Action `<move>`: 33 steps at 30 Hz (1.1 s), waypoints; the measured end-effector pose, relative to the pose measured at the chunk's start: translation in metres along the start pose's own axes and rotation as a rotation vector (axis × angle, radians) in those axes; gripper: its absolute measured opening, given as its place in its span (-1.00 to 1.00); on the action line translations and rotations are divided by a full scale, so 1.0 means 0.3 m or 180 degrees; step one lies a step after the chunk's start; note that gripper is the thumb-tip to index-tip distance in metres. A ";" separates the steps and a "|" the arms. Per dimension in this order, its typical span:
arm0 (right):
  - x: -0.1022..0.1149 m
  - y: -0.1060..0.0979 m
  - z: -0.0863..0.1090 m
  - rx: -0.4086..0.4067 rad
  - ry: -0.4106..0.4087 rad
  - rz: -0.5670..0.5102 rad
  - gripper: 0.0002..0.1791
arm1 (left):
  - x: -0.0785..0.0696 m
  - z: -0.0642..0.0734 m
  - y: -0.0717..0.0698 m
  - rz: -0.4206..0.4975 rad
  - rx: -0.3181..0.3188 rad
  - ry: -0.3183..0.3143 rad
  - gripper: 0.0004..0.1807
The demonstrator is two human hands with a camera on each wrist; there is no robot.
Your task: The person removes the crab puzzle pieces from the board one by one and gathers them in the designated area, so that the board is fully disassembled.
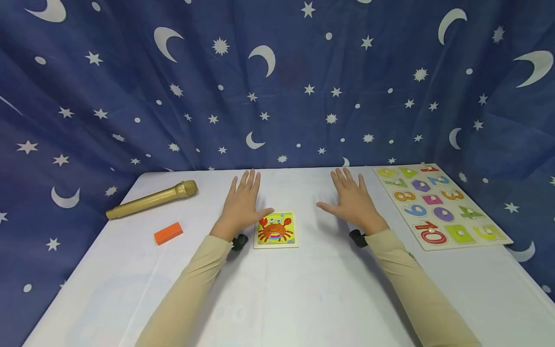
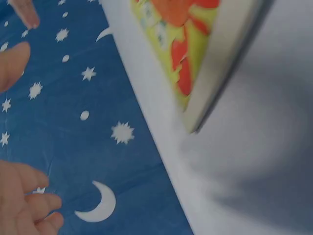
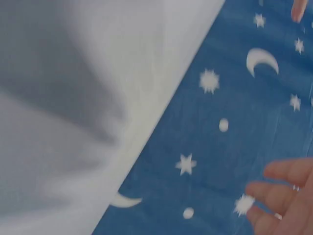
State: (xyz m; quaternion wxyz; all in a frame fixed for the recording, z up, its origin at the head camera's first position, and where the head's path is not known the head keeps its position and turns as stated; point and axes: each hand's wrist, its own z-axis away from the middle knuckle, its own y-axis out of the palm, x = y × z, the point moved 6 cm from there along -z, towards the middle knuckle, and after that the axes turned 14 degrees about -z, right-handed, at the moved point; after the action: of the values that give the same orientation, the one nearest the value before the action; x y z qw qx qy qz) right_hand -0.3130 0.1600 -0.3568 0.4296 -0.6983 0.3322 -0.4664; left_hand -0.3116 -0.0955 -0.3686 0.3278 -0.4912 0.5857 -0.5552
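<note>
Both hands hover over the white table with fingers extended and nothing in them. The left hand (image 1: pixel 241 207) is just left of a small square crab puzzle (image 1: pixel 276 231), its thumb overlapping the puzzle's top left corner in the head view. In the left wrist view the same puzzle (image 2: pixel 182 44) shows its yellow face and pale wooden edge, apart from the fingers (image 2: pixel 34 200). My right hand (image 1: pixel 352 202) is held to the right of the puzzle, thumb pointing inward. Several of its fingers (image 3: pixel 279 196) appear in the right wrist view against the blue cloth.
A gold microphone (image 1: pixel 151 200) lies at the back left, with an orange block (image 1: pixel 168 233) in front of it. On the right lies a wooden number puzzle board (image 1: pixel 442 207) with numerals and shapes. A blue curtain (image 1: pixel 286 86) with moons and stars hangs behind the table (image 1: pixel 295 299).
</note>
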 end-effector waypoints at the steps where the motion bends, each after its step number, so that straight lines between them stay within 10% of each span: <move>1: 0.008 -0.001 0.004 -0.0013 -0.0007 -0.0001 0.11 | -0.003 0.002 0.000 -0.0011 -0.0008 0.0007 0.10; 16: 0.093 0.025 0.060 0.0027 -0.0420 -0.0131 0.18 | -0.036 0.076 0.033 0.0178 0.0283 0.0367 0.18; 24: 0.119 0.083 0.070 0.0420 -0.0768 -0.0442 0.20 | -0.046 0.125 0.088 0.0642 0.0675 0.0850 0.21; 33: 0.186 0.153 0.054 0.0949 -0.0963 -0.0675 0.22 | -0.022 0.135 0.125 0.0416 0.0997 0.0914 0.22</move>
State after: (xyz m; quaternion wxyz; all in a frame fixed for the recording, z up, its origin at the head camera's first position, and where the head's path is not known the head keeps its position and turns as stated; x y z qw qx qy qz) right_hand -0.2815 0.0975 -0.3814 0.5214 -0.7201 0.1162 -0.4428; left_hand -0.2798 -0.1063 -0.4129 0.3486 -0.3113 0.5635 -0.6812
